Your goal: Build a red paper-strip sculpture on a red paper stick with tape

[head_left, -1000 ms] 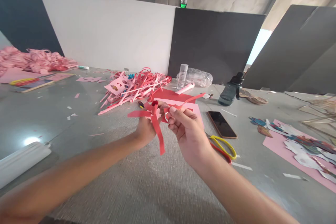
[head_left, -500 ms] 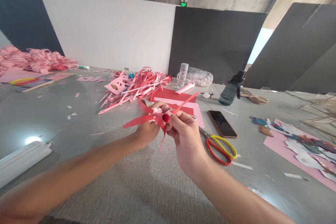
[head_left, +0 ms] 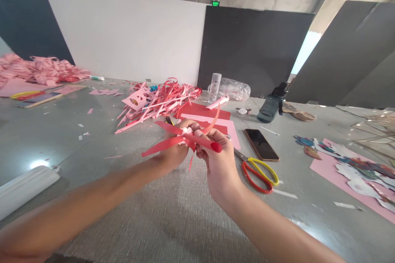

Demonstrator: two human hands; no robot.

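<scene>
Swung rightward since the earlier frame, a rolled red tube [head_left: 207,143] now juts across the right hand [head_left: 218,166], its open round end facing the camera, while a thin red strip [head_left: 215,120] has bent from straight into a curve. Both belong to a paper flower [head_left: 186,131] with flat, pointed red arms and a crumpled pale pink center, held left of the scissors [head_left: 250,160]. Gripping it from behind, the left hand [head_left: 175,153] curls its fingers around the center; the right pinches the strip between thumb and forefinger. Something silvery [head_left: 228,137] at the right fingers is probably metal, though too small to name. Beyond the scissors and nearer the wall, smooth red card [head_left: 200,111] lies flat, and farther left spreads a tangled pile [head_left: 163,100] of narrow pink and red ribbons. A glossy black phone [head_left: 262,144] rests just beyond the scissors' looped yellow and red handles; past it leans a translucent bottle [head_left: 268,110].
</scene>
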